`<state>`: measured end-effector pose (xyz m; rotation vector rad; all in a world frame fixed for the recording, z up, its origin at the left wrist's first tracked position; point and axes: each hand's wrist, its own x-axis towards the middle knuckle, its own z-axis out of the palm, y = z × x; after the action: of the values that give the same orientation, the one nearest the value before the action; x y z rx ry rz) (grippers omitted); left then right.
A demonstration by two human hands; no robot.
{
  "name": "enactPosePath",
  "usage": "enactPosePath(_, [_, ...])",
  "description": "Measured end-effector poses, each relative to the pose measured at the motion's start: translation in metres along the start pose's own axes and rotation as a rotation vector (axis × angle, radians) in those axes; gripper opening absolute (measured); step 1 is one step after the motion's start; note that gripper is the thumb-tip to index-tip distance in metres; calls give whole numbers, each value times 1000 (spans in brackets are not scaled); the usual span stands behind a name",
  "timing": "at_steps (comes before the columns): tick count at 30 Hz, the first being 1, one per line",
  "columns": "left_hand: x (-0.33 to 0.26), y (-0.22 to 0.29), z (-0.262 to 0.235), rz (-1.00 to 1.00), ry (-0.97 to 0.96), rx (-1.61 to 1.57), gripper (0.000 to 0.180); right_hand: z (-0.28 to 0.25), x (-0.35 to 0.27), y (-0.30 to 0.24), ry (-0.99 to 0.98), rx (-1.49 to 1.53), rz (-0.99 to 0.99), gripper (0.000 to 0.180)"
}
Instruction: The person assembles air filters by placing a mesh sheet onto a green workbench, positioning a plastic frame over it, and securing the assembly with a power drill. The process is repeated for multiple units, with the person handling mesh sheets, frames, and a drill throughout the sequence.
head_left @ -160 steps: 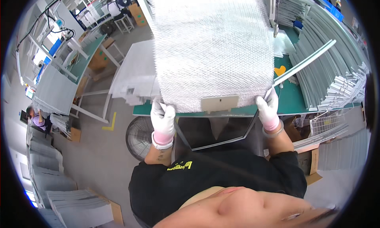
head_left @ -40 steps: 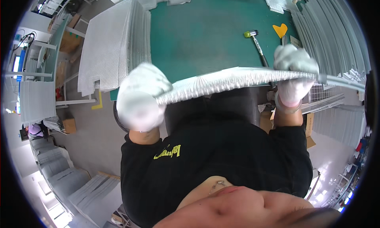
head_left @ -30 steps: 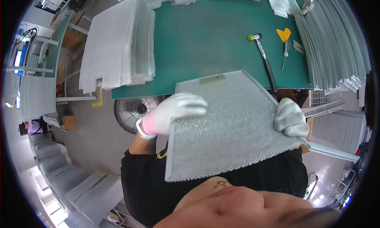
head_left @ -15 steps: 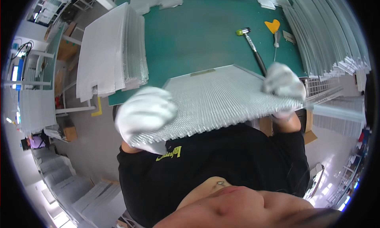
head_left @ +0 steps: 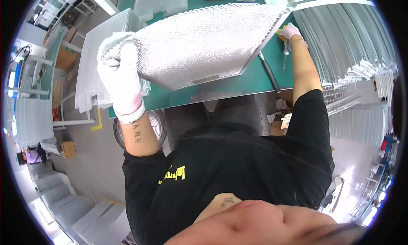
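My left hand (head_left: pixel 123 70), in a white glove, is closed on the left edge of a silver mesh panel (head_left: pixel 204 43). The panel is raised and tilted over the green table, with a metal frame strip along its near and right edges. From its upper right corner a pale metal strip (head_left: pixel 335 1) sticks out to the right. My right hand (head_left: pixel 291 31), gloved too, reaches past the panel to the table, its fingers closed on a yellow scraper (head_left: pixel 281 32). A screwdriver (head_left: pixel 286 49) lies just below that hand. Partly behind the panel lies a hammer (head_left: pixel 270 75); its head is hidden.
Stacked mesh sheets (head_left: pixel 91 62) stand on the left of the green table (head_left: pixel 204 96), with more sheets (head_left: pixel 161 2) at its far side. On the right is a large row of metal-edged panels (head_left: pixel 340 45). A round fan (head_left: pixel 159 130) stands below the table's near edge.
The mesh panel has risen away from my body and tipped up, still in my left hand. My right hand has let go of it and moved forward to the yellow scraper.
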<state>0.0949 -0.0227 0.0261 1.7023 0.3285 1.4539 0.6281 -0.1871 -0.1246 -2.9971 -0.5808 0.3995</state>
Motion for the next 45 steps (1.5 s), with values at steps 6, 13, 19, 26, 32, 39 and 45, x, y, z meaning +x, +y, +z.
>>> enactPosePath(6, [2,-7,1,-11,-26,-22,23,29,95,24,-92,152,6,53])
enactPosePath(13, [-2,-2,1,34,29,13,23,34,138,17,-218,187,29,46])
enactPosePath(19, [-14,-1,-1,32,83,-62,26,53,153,2,-230,253,-39,48])
enactPosePath(26, [-23,-3,-14,-17,29,108,42,26,77,-1,-43,586,-253,45])
enactPosePath(32, [-13,-8,-8,2,14,117,39,-30,-6,-45,94,913,-602,43])
enactPosePath(39, [4,-12,7,-2,121,100,22,-43,-157,10,-318,971,-737,31])
enactPosePath(45, [12,-8,20,-118,193,123,23,14,-283,-51,138,325,-1227,21])
